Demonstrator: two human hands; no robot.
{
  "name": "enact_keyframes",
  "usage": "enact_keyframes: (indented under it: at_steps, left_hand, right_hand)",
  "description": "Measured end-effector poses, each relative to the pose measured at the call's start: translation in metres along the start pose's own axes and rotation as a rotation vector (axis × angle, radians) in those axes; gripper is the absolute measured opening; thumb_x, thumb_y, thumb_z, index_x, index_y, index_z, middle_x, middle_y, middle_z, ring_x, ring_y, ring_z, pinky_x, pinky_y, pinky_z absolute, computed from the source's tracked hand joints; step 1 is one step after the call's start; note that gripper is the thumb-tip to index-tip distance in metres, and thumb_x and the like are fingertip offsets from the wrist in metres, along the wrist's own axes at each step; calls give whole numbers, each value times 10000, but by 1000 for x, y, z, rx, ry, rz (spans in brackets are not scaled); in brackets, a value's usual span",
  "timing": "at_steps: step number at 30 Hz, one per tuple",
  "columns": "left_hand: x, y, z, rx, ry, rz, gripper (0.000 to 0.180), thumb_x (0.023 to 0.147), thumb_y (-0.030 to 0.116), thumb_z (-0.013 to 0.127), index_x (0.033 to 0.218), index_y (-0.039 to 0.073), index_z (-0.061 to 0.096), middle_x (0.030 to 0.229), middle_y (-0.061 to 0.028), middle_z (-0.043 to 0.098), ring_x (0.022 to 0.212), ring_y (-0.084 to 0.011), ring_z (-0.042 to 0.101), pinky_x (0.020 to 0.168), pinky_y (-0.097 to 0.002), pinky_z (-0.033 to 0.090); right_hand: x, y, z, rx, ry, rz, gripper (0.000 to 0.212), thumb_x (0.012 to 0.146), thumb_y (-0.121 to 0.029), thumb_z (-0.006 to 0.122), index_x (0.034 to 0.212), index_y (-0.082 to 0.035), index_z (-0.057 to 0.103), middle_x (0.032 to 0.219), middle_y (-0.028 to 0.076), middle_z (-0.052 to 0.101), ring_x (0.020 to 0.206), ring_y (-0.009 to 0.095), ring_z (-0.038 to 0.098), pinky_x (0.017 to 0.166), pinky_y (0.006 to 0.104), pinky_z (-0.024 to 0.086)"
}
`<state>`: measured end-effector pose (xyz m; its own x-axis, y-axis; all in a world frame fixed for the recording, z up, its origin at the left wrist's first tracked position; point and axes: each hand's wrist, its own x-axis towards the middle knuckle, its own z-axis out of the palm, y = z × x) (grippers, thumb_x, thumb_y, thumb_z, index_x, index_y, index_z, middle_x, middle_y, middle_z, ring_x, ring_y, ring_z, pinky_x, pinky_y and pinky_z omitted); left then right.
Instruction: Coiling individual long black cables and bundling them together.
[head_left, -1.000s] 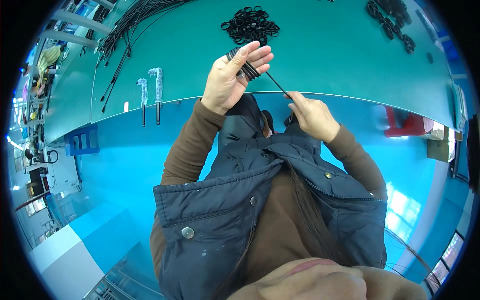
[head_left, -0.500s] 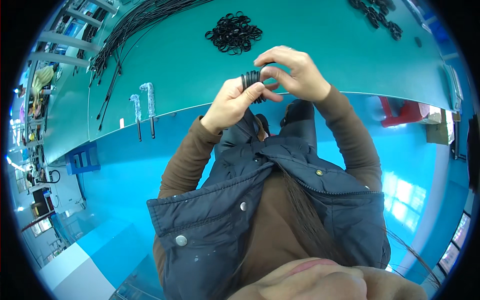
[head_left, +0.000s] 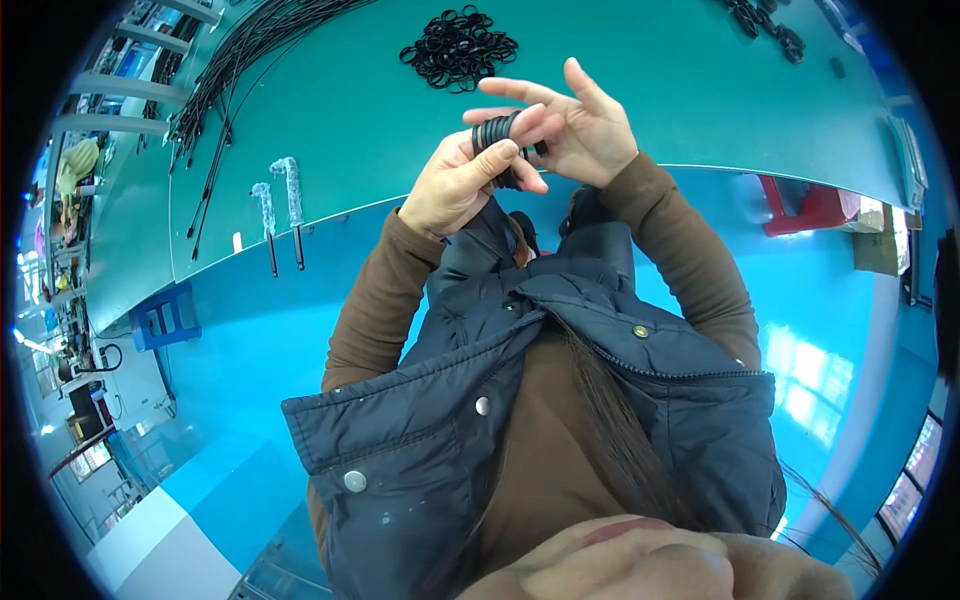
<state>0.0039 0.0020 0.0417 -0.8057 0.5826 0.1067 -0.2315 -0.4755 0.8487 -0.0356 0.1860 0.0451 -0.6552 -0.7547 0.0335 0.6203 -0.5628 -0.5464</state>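
Just over the near edge of the green table (head_left: 350,130), a black cable wound into a tight coil (head_left: 492,132) is gripped in my left hand (head_left: 450,185). The left thumb presses on the coil's near side, and fingertips show beyond its loops. Right beside it my right hand (head_left: 592,138) is open, palm partly turned up, thumb and fingers spread. A short dark cable end sticks out from the coil toward the right palm; whether it touches the palm I cannot tell. Beyond both hands lies a pile of small black rings (head_left: 458,50).
A bundle of long black cables (head_left: 240,60) spreads over the table's far left. Two dark-handled tools with clear-wrapped tops (head_left: 291,190) overhang the front edge. Coiled black cables (head_left: 775,32) lie far right. A blue stool (head_left: 165,318), red stool (head_left: 805,207) and cardboard box (head_left: 878,243) stand below.
My right hand has let go of the cable, its fingers now spread and turned palm up. The left hand keeps its hold on the coil. The whole view has shifted slightly.
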Motion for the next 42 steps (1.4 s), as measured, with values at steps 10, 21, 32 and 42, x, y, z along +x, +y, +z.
enact_keyframes:
  at_steps: [10, 21, 32, 42]
  left_hand:
    - [6, -2, 10, -25, 107, 41, 360, 976, 138, 514, 1296, -26, 512, 1166, -175, 613, 920, -232, 665, 815, -270, 525]
    - [14, -18, -5, 448, 103, 64, 183, 946, 24, 462, 1039, -31, 610, 919, -124, 651, 827, -191, 638, 740, -270, 537]
    - [18, -23, -7, 433, 170, 112, 241, 852, -67, 415, 1002, -45, 602, 891, -124, 646, 778, -169, 621, 678, -257, 536]
    - [19, -35, -19, 384, 261, 34, 191, 844, -57, 481, 981, -47, 613, 896, -102, 652, 770, -134, 612, 640, -214, 516]
  right_hand:
    - [-2, -8, -20, -466, -7, -85, 720, 957, -596, 262, 1364, -37, 463, 1085, 162, 617, 874, 213, 590, 756, 321, 458]
    - [3, 5, -13, -532, 107, -9, 589, 895, -403, 574, 1320, -8, 471, 925, 95, 607, 695, 99, 544, 568, 142, 416]
    - [12, 20, -2, -779, 313, -68, 408, 851, -276, 705, 1128, -27, 538, 880, 76, 599, 716, 103, 565, 583, 195, 490]
    - [19, 25, -20, -822, 396, -77, 419, 851, -345, 708, 1059, -9, 567, 851, 103, 636, 703, 149, 602, 625, 248, 531]
